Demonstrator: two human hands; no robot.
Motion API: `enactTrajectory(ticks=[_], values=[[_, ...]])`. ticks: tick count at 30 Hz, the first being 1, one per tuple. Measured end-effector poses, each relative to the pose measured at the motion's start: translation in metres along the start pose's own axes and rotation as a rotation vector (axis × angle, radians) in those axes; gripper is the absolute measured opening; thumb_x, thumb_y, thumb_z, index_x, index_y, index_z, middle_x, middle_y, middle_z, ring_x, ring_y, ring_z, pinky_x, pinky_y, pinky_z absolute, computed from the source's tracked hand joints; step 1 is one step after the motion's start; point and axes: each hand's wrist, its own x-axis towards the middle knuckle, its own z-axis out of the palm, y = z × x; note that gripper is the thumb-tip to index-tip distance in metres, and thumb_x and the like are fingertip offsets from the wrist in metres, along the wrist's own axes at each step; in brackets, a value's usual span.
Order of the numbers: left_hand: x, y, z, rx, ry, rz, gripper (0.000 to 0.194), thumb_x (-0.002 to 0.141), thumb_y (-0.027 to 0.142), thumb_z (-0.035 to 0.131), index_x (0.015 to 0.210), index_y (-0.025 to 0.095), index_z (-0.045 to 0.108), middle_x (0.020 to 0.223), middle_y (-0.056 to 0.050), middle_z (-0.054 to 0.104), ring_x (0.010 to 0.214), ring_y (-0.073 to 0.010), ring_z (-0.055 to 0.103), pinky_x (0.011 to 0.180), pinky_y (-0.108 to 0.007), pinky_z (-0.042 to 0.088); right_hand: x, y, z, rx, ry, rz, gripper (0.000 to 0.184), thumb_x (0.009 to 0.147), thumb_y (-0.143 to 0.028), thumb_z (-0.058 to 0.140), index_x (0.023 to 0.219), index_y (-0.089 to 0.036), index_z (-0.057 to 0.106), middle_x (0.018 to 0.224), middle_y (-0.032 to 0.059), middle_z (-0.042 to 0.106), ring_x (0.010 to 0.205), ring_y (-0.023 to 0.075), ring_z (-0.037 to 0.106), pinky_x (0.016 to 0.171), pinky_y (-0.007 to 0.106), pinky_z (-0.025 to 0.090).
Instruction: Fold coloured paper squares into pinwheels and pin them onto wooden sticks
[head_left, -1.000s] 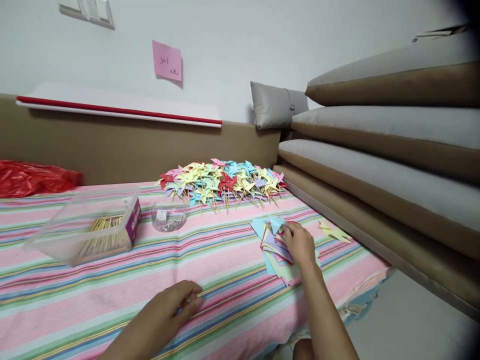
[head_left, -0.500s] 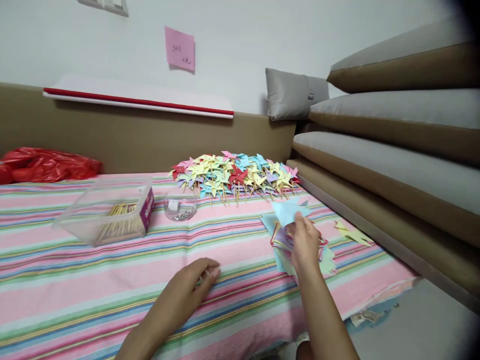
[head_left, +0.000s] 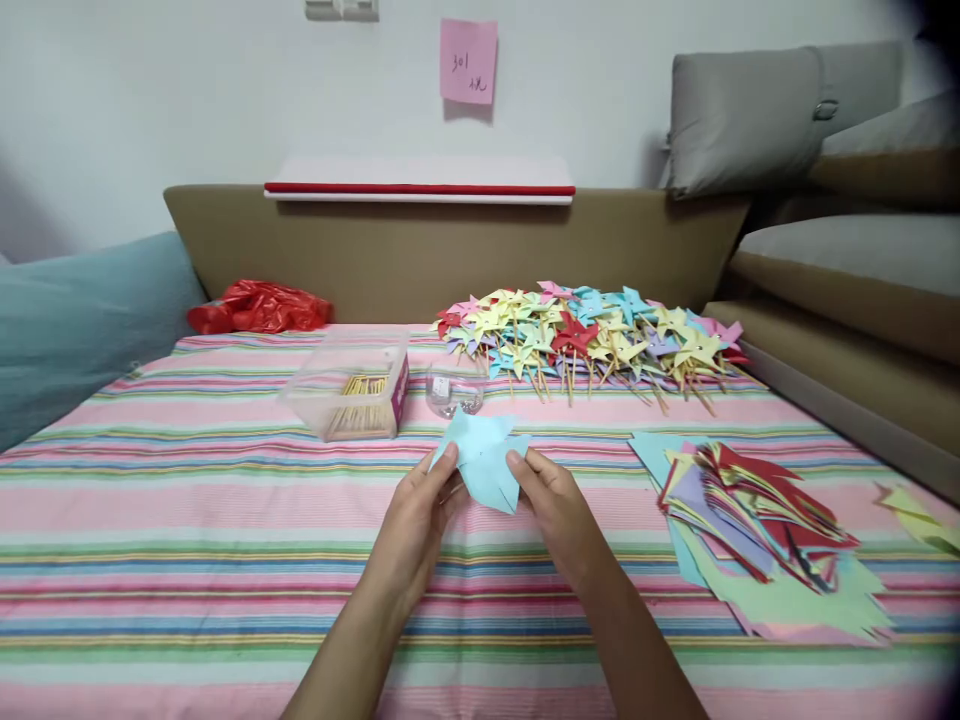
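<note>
From where I stand, the left hand and right hand are both bare, with round-tipped thumbs. The left arm and right arm are bare too, as far as I can see, thin by the wrists and a bit thicker farther up.

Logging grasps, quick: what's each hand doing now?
Left hand: closed, pinching the blue paper at its left side.
Right hand: closed, pinching its right side.
</note>
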Motion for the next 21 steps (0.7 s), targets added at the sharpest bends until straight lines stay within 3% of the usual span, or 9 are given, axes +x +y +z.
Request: enactTrajectory(ticks=[3,6,11,13,16,21], values=[[-0.004,0.002,-0.008,0.038,0.002,0.002,0.038,0.079,0.036,0.080,0.111,0.015,0.073,0.107,-0.009,0.077,0.093,-0.0205,0.072,0.079,-0.026,0.055,-0.003,-0.001,-0.003,-0.205,0.007,-0.052,0.042,0.088,-0.055,0.063,0.067,-0.022,0.047,0.061,-0.0056,0.038,0.059,0.0122,0.036,0.056,0.025,0.033],[-0.007,-0.001,-0.014,0.129,-0.072,-0.028,0.041,0.078,0.034,0.082,0.113,0.015,0.072,0.101,-0.008,0.077,0.084,-0.0186,0.071,0.075,-0.026,0.055,-0.007,-0.007,-0.007,-0.297,-0.044,-0.073,0.042,0.090,-0.053,0.060,0.067,-0.022,0.043,0.063,-0.0054,0.030,0.058,0.0116,0.028,0.053,0.026,0.026],[-0.012,-0.005,-0.018,0.263,-0.065,0.004,0.025,0.078,0.036,0.081,0.090,0.016,0.073,0.079,-0.002,0.074,0.066,-0.0136,0.066,0.066,-0.024,0.053,-0.012,-0.012,-0.004,-0.292,-0.089,-0.046,0.038,0.087,-0.053,0.063,0.067,-0.022,0.052,0.062,-0.0040,0.041,0.056,0.0125,0.036,0.052,0.026,0.031],[-0.015,-0.004,-0.018,0.251,-0.030,0.034,0.026,0.078,0.036,0.081,0.094,0.017,0.072,0.081,-0.002,0.074,0.069,-0.0141,0.066,0.069,-0.025,0.053,-0.013,-0.012,-0.002,-0.217,-0.053,-0.048,0.029,0.086,-0.051,0.065,0.084,-0.023,0.064,0.070,-0.0019,0.055,0.064,0.0152,0.050,0.059,0.027,0.041],[-0.016,-0.002,-0.016,0.227,0.026,0.080,0.028,0.079,0.035,0.080,0.100,0.018,0.072,0.085,-0.002,0.075,0.074,-0.0138,0.067,0.071,-0.023,0.053,-0.013,-0.008,-0.004,-0.179,0.000,-0.062,0.040,0.084,-0.047,0.070,0.116,-0.023,0.066,0.085,0.0016,0.067,0.083,0.0200,0.062,0.075,0.031,0.049],[-0.016,-0.002,-0.015,0.253,0.051,0.078,0.030,0.076,0.034,0.083,0.099,0.017,0.074,0.082,-0.001,0.075,0.067,-0.0124,0.064,0.063,-0.021,0.049,-0.011,-0.003,-0.009,-0.276,0.036,-0.143,0.044,0.087,-0.042,0.069,0.126,-0.022,0.063,0.083,0.0018,0.067,0.084,0.0197,0.063,0.076,0.032,0.050]])
